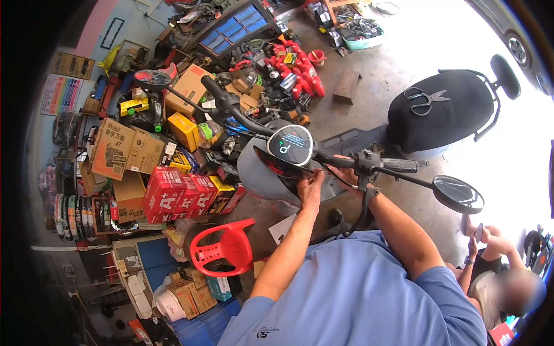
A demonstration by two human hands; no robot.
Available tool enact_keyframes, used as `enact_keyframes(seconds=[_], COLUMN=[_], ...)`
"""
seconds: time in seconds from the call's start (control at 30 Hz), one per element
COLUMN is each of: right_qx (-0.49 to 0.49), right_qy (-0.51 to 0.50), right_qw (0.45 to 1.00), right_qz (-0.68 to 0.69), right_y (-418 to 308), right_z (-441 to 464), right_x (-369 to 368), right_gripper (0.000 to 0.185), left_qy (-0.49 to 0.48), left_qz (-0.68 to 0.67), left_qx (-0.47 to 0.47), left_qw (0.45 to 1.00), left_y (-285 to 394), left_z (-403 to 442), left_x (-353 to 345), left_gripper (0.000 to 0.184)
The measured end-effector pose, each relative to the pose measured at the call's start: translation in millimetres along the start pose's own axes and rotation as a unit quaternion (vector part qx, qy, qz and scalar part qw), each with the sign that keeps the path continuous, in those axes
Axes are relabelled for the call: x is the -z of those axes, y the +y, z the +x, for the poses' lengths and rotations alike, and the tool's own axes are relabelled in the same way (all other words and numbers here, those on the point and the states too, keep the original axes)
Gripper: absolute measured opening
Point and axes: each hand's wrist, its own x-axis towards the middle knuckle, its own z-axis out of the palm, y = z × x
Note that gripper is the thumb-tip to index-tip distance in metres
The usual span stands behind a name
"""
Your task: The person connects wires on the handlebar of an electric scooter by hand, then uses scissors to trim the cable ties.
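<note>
In front of me stands a grey electric scooter (262, 176) with a round lit display (289, 145). My left hand (310, 190) is closed at the lower edge of a glossy dark front panel (280, 167) just under the display. My right hand (346, 172) reaches in beside the handlebar stem, near black cables; its fingertips are partly hidden there. The right-side handlebar grip (398, 165) and brake lever are above my right forearm. A pair of scissors (426, 101) lies on the black seat (441, 115).
A red plastic chair (222, 248) stands at left, by stacked red boxes (167, 196) and cardboard cartons (115, 150). The scooter's mirror (457, 194) sticks out to the right. A seated person (490, 254) holds a phone. Red bottles (300, 69) and a wooden stool (347, 86) are beyond.
</note>
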Motion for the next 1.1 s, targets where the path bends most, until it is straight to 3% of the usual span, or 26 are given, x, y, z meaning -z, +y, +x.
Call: enact_keyframes(seconds=[0.07, 0.2, 0.27, 0.6, 0.8, 0.87, 1.1], right_qx=[-0.006, 0.002, -0.036, -0.047, 0.018, 0.033, 0.042], right_qy=[-0.026, -0.029, -0.033, -0.022, 0.011, 0.017, 0.007], right_qw=[0.999, 0.996, 0.999, 0.999, 0.999, 0.995, 0.965], right_qz=[-0.043, -0.079, -0.012, 0.015, 0.044, -0.096, -0.257], right_y=[-8, -5, -9, -1, -10, -19, -41], right_z=[2, 3, 2, 0, 0, -1, -2], right_x=[4, 6, 5, -1, -4, -1, 5], right_gripper=[0.017, 0.016, 0.017, 0.011, 0.009, 0.01, 0.011], left_qy=[-0.003, 0.008, 0.012, 0.016, 0.016, 0.018, 0.011], left_qz=[0.011, 0.03, 0.031, 0.032, 0.046, 0.041, 0.032], left_qx=[-0.039, -0.03, -0.018, -0.012, 0.006, 0.005, 0.013], left_qw=[0.999, 0.999, 0.999, 0.999, 0.999, 0.999, 0.999], left_y=[1, 3, 5, 10, 14, 15, 16], left_z=[-2, -4, -5, -7, -8, -9, -8], left_x=[-3, -5, -5, -7, -7, -8, -7], left_gripper=[0.017, 0.018, 0.021, 0.022, 0.024, 0.024, 0.025])
